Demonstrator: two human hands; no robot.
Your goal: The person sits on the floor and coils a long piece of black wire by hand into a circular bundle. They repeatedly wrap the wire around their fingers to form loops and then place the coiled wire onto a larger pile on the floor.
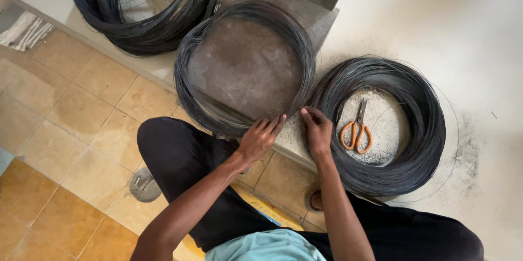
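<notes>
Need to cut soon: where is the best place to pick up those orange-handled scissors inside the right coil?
Probably by the orange loop handles of the scissors, reaching from the near side with the right hand. They lie flat with handles toward the person, blades pointing away, inside the wire coil.

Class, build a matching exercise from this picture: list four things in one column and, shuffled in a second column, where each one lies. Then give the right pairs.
Things
1. scissors
2. middle wire coil
3. striped cloth
4. far wire coil

Places
A. at the left edge of the picture, on the floor
B. inside the ring of the right wire coil
C. top left, beyond the tiled floor
D. on the grey block, with the left hand and the right hand at its near edge

Pairs: 1-B, 2-D, 3-A, 4-C
</notes>
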